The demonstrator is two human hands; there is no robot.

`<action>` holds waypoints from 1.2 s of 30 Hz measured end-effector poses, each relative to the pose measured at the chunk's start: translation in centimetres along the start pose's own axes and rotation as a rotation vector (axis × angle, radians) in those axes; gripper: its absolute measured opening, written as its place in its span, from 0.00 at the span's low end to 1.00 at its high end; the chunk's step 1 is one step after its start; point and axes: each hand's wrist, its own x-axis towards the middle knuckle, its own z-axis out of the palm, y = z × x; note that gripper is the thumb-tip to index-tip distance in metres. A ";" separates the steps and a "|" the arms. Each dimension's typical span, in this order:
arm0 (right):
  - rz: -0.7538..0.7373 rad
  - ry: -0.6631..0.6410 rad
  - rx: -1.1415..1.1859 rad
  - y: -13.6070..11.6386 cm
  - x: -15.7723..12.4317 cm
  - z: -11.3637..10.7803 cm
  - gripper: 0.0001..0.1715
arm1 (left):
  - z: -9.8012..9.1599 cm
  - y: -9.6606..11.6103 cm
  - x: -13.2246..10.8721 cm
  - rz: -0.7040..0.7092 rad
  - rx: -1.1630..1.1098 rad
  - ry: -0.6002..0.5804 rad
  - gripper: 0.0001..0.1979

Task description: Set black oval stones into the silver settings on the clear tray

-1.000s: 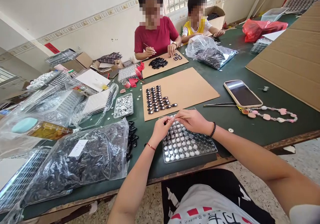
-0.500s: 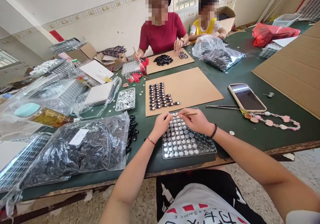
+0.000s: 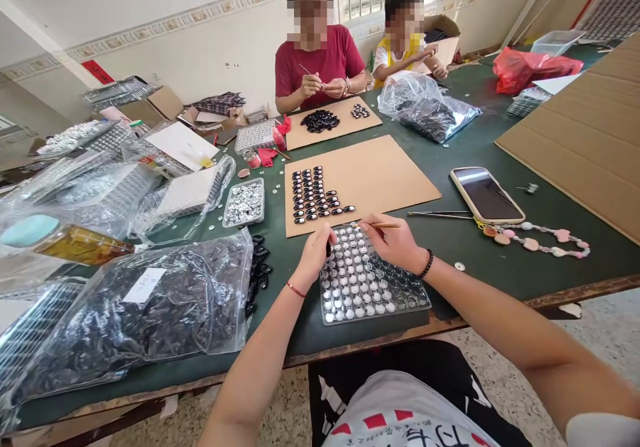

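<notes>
My left hand (image 3: 315, 254) is closed at the far left corner of a clear plastic tray (image 3: 375, 315), pinching a small black piece (image 3: 329, 248). White round pieces (image 3: 357, 280) fill many of the tray's round cells; cells at the right look bare. In my right hand (image 3: 397, 247) is a thin wooden stick (image 3: 384, 225), its tip low over the tray's far edge. Beyond the tray, a cardboard sheet (image 3: 385, 180) carries rows of black oval pieces (image 3: 310, 197) with white spots. Loose black pieces (image 3: 260, 260) lie left of my left hand.
A large bag of black pieces (image 3: 190, 300) lies at left, near a box of white pieces (image 3: 244, 202) and a bottle (image 3: 83, 242). Tweezers (image 3: 440, 215), a phone (image 3: 486, 195) and a beaded strap (image 3: 545, 242) lie right. Two people sit opposite, one behind another cardboard sheet (image 3: 300, 139).
My left hand has drawn slightly left, away from the stick's tip, and the black piece now shows in it. The co-worker opposite has brought both hands together, raised above their cardboard.
</notes>
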 end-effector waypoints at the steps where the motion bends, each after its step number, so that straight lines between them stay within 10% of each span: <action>1: -0.007 0.005 0.004 0.0 0.0 -0.1 0.10 | 0.0 -0.1 0.0 0.015 0.044 -0.015 0.25; 9: 0.031 0.013 -0.024 0.4 0.2 -0.3 0.12 | -0.5 0.6 0.1 0.139 0.398 -0.107 0.20; 19: 0.004 -0.021 -0.011 0.0 -0.2 -0.1 0.12 | -3.0 2.5 -1.3 0.148 0.729 -0.539 0.10; 36: 0.006 -0.043 0.018 0.0 0.0 0.2 0.11 | -2.5 3.9 -2.8 0.210 0.779 -0.580 0.12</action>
